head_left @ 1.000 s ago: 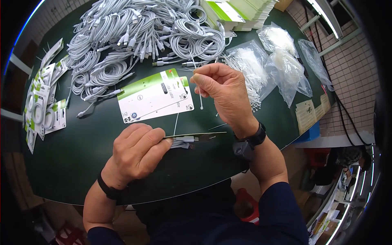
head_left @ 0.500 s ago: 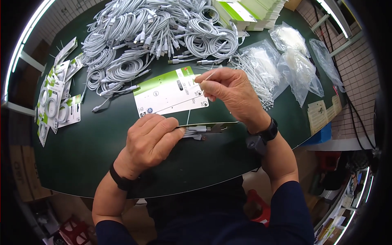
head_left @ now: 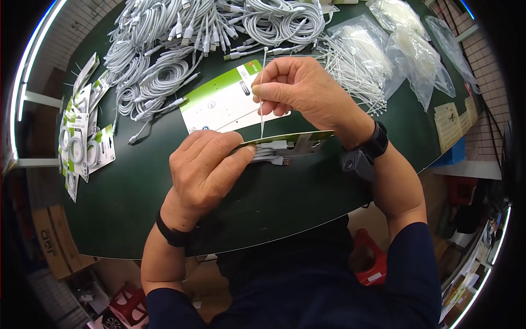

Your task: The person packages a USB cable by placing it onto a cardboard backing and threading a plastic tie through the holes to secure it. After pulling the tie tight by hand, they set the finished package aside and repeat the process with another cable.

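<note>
From the person's head, the wide fisheye view looks steeply down above the near edge of the smooth, dark green tabletop (head_left: 307,192), facing its far side, close enough that the bare left hand (head_left: 205,170) and bare right hand (head_left: 301,88) loom large centrally.

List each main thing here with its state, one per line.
Held card: tilted nearly edge-on
Held cable: bundled, plugs showing
White tie: nearly upright
Left hand: gripping Held card
Right hand: pinching White tie
Card beyond hands: lying flat
Grey cables: coiled, heaped
Tie heap: loose, spread out
Packs at left: overlapping
</note>
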Demonstrator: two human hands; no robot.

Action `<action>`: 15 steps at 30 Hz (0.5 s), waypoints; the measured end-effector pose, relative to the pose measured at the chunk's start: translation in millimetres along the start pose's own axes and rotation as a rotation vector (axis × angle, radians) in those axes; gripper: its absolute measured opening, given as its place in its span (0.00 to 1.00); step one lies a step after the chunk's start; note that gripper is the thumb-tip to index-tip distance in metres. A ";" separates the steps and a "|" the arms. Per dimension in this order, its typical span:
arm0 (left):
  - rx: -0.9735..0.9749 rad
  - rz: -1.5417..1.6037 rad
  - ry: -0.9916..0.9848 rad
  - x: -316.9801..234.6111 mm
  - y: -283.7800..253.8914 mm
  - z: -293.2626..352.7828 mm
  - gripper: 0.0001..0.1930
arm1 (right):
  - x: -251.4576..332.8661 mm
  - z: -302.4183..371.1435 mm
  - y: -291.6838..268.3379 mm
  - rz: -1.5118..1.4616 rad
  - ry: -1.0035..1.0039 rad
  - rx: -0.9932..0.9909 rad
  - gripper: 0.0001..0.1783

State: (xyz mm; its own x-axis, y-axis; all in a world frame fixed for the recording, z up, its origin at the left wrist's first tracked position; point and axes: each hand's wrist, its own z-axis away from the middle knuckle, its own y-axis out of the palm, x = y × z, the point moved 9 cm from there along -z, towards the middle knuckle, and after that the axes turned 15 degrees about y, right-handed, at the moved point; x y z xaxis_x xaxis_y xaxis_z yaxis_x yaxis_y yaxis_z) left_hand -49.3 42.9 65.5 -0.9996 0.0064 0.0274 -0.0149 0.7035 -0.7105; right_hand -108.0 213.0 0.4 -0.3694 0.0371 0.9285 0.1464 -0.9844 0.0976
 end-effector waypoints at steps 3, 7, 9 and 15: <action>0.021 -0.028 0.004 0.2 0.1 -2.8 0.11 | -6.5 -3.9 2.1 -0.004 0.034 0.010 0.08; 0.032 -0.078 0.029 -1.0 1.8 -4.2 0.09 | -12.2 -6.4 3.6 -0.021 0.067 0.021 0.07; 0.031 -0.089 0.011 -0.5 3.0 -2.9 0.07 | -14.1 -6.9 3.5 -0.033 0.073 0.023 0.07; 0.047 -0.080 -0.013 0.0 3.3 -5.5 0.06 | -18.9 -8.8 6.9 -0.040 0.106 0.046 0.07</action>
State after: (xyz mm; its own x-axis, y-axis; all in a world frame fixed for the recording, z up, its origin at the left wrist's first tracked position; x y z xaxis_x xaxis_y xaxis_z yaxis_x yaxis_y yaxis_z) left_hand -49.2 49.1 67.0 -0.9954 -0.0582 0.0764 -0.0957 0.6671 -0.7388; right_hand -108.1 204.0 -19.6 -0.4700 0.0551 0.8809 0.1710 -0.9735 0.1521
